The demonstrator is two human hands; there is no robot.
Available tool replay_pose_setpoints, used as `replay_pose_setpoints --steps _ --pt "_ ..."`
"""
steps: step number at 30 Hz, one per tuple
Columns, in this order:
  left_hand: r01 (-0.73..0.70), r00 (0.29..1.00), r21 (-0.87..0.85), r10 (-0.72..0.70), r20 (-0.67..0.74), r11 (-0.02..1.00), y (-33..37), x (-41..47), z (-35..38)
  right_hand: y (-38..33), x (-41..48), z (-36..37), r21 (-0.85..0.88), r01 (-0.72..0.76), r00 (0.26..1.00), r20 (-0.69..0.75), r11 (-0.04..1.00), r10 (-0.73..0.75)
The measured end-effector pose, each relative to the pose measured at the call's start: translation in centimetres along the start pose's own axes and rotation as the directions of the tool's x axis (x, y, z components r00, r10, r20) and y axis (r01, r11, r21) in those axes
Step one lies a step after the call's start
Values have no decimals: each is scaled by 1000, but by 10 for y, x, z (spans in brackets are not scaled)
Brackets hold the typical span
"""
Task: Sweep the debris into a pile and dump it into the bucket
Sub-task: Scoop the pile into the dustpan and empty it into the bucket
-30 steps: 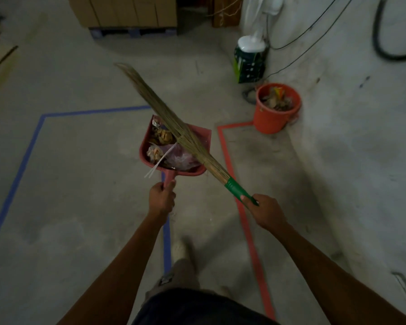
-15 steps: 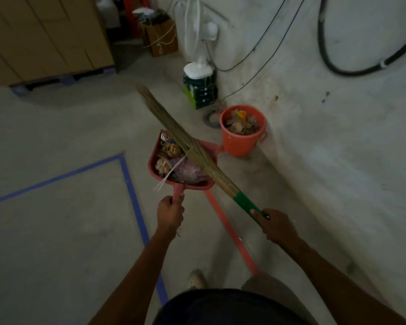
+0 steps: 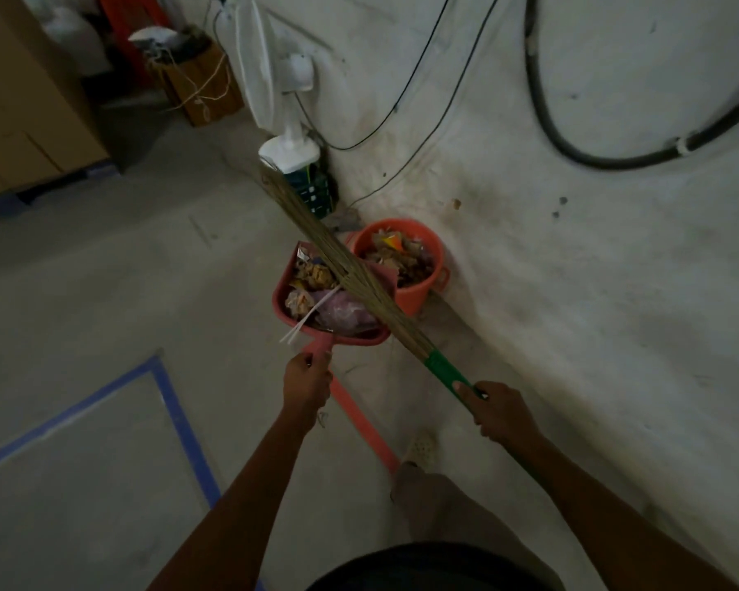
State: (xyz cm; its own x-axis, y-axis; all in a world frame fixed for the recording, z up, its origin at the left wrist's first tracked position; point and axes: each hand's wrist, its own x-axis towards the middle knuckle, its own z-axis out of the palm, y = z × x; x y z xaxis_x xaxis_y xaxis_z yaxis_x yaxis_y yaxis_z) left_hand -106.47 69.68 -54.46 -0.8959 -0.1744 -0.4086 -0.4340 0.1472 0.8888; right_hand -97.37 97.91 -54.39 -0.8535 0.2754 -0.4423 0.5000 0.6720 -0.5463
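My left hand (image 3: 307, 383) grips the handle of a red dustpan (image 3: 280, 297) held level above the floor, loaded with debris (image 3: 325, 301): crumpled paper, a pinkish bag, white strips. My right hand (image 3: 498, 409) holds the green grip of a straw broom (image 3: 361, 283), whose bristles lie diagonally across the pan's right side, pointing up-left. An orange bucket (image 3: 419, 294) holding trash stands by the wall, just right of and behind the pan; the pan's far right corner overlaps its rim.
A white standing fan (image 3: 290, 155) on a green box stands behind the bucket. Cables and a black hose (image 3: 581, 151) hang on the wall at right. Blue tape (image 3: 180, 424) and red tape (image 3: 361, 424) mark the concrete floor. Cardboard boxes sit at the far left.
I have walked toward the wall: the bucket now sits right beside the dustpan instead of well off to its right. Both hands keep their holds on pan and broom.
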Motion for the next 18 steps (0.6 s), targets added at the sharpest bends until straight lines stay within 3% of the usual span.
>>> replay_pose_setpoints --steps 11,18 --pt "144 985 64 -149 85 988 100 178 111 -25 191 -79 37 -125 992 38 991 124" --pt "184 953 234 -232 197 955 128 316 183 -29 310 -82 22 -251 966 68 968 249"
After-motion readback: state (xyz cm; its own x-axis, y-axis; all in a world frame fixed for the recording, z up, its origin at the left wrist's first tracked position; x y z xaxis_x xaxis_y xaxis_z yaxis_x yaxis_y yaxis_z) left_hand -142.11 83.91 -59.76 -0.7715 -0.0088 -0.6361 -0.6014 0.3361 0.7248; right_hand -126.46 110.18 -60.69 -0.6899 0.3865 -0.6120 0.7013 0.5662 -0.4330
